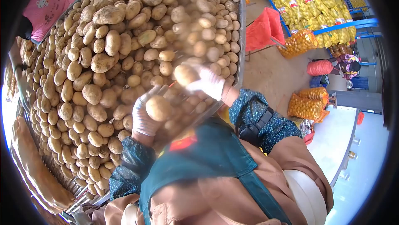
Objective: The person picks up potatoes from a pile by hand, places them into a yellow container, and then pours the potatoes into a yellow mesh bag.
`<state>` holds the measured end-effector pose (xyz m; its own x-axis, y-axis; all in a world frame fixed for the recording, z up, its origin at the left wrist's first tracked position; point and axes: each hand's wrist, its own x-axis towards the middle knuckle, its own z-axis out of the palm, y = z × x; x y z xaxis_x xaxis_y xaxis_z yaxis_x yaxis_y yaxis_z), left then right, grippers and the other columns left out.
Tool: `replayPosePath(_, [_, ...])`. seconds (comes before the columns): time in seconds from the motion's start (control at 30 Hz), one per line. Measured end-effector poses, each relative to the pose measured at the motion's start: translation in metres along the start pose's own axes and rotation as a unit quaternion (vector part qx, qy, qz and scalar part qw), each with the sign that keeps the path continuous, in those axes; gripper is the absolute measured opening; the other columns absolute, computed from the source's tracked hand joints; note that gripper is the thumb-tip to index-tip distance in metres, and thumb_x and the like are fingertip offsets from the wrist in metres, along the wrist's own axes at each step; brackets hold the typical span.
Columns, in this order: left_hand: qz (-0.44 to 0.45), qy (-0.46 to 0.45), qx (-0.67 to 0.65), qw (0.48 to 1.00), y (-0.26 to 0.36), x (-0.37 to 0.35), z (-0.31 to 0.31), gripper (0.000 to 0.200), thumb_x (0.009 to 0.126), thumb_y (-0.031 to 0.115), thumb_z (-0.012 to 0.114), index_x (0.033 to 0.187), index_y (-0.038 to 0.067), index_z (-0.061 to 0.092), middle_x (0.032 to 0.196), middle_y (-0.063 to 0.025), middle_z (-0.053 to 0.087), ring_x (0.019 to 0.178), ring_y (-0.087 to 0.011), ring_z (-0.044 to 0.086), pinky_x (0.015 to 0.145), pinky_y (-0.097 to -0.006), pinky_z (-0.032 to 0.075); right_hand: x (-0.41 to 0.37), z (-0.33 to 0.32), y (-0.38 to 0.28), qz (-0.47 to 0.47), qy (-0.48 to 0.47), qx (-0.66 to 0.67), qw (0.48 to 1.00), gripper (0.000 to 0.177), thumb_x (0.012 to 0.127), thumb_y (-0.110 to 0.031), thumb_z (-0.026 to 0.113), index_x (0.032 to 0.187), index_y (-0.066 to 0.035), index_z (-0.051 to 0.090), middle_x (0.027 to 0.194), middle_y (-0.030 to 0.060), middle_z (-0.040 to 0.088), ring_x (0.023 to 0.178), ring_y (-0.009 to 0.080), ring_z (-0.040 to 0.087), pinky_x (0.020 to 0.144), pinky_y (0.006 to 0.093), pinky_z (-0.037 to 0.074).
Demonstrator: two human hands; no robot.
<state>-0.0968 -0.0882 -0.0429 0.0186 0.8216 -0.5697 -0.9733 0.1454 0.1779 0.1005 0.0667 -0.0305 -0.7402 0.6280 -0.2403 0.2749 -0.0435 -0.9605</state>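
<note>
My left hand (142, 119), in a striped glove, is closed around a round potato (158, 108). Slightly higher and to the right, my right hand (211, 84), in a pale glove, grips another potato (185, 75). Something small and orange-red shows between the two hands, too small to name. Both hands are over the near side of a large heap of potatoes (92, 94), which vary in size and carry some dirt. A blurred patch, perhaps on the lens, partly veils the view around my hands.
A metal edge (241, 38) borders the heap on the right. Beyond it are a red bag (266, 27), yellow net sacks (316, 4) in a blue frame, and filled orange net sacks (306, 106). A person (349, 67) is at far right; a pink garment (45, 8) shows upper left.
</note>
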Motion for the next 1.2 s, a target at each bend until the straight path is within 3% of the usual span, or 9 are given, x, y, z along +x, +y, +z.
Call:
replayPosePath(0.17, [-0.038, -0.111, 0.014, 0.993, -0.001, -0.012, 0.017, 0.071, 0.077, 0.031, 0.07, 0.137, 0.0, 0.05, 0.134, -0.0213, 0.056, 0.116, -0.0343, 0.058, 0.102, -0.0433, 0.048, 0.0, 0.019, -0.018, 0.0, -0.032, -0.06, 0.998, 0.066, 0.086, -0.031, 0.078, 0.141, -0.01, 0.049, 0.12, 0.0154, 0.065, 0.105, 0.0208, 0.065, 0.094, 0.0357, 0.052])
replayPosePath(0.23, [-0.03, -0.118, -0.006, 0.993, -0.001, -0.01, 0.009, 0.073, 0.075, 0.03, 0.07, 0.138, 0.0, 0.049, 0.134, -0.0214, 0.056, 0.118, -0.0344, 0.057, 0.104, -0.0445, 0.046, 0.028, -0.012, 0.002, 0.081, 0.068, -0.187, 0.977, 0.059, 0.09, -0.042, 0.07, 0.135, -0.008, 0.055, 0.114, 0.0159, 0.069, 0.098, 0.0244, 0.068, 0.09, 0.0353, 0.053])
replayPosePath(0.33, [-0.009, -0.099, -0.018, 0.995, -0.002, -0.015, 0.01, 0.062, 0.089, 0.037, 0.06, 0.138, 0.001, 0.048, 0.134, -0.02, 0.056, 0.122, -0.0344, 0.055, 0.107, -0.0454, 0.043, 0.059, -0.052, 0.022, 0.127, 0.205, -0.377, 0.894, 0.046, 0.091, -0.046, 0.063, 0.114, -0.006, 0.061, 0.111, 0.0172, 0.066, 0.102, 0.0345, 0.064, 0.088, 0.0446, 0.052])
replayPosePath(0.43, [-0.005, -0.072, -0.022, 0.997, -0.002, -0.016, 0.008, 0.057, 0.097, 0.04, 0.052, 0.139, 0.002, 0.048, 0.135, -0.0187, 0.056, 0.123, -0.0341, 0.055, 0.108, -0.0453, 0.042, 0.079, -0.057, 0.011, 0.186, 0.147, -0.504, 0.831, 0.049, 0.086, -0.043, 0.069, 0.117, -0.006, 0.06, 0.111, 0.0159, 0.066, 0.102, 0.0351, 0.065, 0.086, 0.0456, 0.053])
replayPosePath(0.53, [0.005, -0.067, 0.008, 0.998, -0.001, -0.018, -0.001, 0.059, 0.101, 0.043, 0.046, 0.144, 0.003, 0.043, 0.138, -0.0198, 0.053, 0.124, -0.0345, 0.054, 0.105, -0.0474, 0.045, 0.085, -0.065, 0.002, 0.217, 0.113, -0.432, 0.868, 0.047, 0.085, -0.034, 0.072, 0.12, -0.005, 0.06, 0.104, 0.0116, 0.069, 0.092, 0.0293, 0.068, 0.077, 0.0408, 0.056])
replayPosePath(0.63, [0.024, -0.063, 0.019, 0.998, -0.001, -0.029, 0.013, 0.06, 0.101, 0.044, 0.045, 0.145, 0.003, 0.041, 0.137, -0.0202, 0.054, 0.122, -0.0342, 0.056, 0.101, -0.0481, 0.049, 0.056, -0.078, 0.017, 0.149, 0.135, -0.048, 0.978, 0.045, 0.085, -0.025, 0.073, 0.124, -0.006, 0.06, 0.099, 0.0071, 0.069, 0.083, 0.019, 0.067, 0.067, 0.0321, 0.055])
replayPosePath(0.77, [0.036, -0.067, 0.02, 0.997, -0.009, -0.036, 0.022, 0.059, 0.101, 0.044, 0.046, 0.143, 0.003, 0.044, 0.135, -0.0201, 0.055, 0.119, -0.0344, 0.058, 0.097, -0.0475, 0.053, -0.003, -0.062, -0.009, 0.081, 0.011, 0.422, 0.903, 0.044, 0.09, -0.009, 0.066, 0.132, -0.003, 0.054, 0.107, 0.0075, 0.068, 0.089, 0.0195, 0.068, 0.071, 0.0292, 0.058])
replayPosePath(1.1, [-0.04, -0.049, 0.061, 0.996, -0.064, -0.034, 0.044, 0.056, 0.095, 0.046, 0.056, 0.133, 0.005, 0.054, 0.126, -0.0191, 0.062, 0.115, -0.035, 0.06, 0.094, -0.0474, 0.054, -0.107, -0.04, 0.012, 0.041, -0.052, 0.567, 0.821, 0.045, 0.089, -0.019, 0.066, 0.128, -0.001, 0.054, 0.111, 0.0152, 0.067, 0.097, 0.0325, 0.069, 0.081, 0.0439, 0.059])
replayPosePath(1.2, [-0.067, -0.05, 0.131, 0.988, -0.101, -0.023, 0.05, 0.058, 0.095, 0.048, 0.055, 0.135, 0.006, 0.053, 0.128, -0.02, 0.06, 0.12, -0.037, 0.058, 0.093, -0.0518, 0.053, -0.147, -0.023, 0.053, 0.087, 0.024, 0.563, 0.821, 0.041, 0.089, -0.028, 0.068, 0.121, -0.003, 0.061, 0.107, 0.0114, 0.069, 0.094, 0.0239, 0.069, 0.07, 0.0339, 0.057])
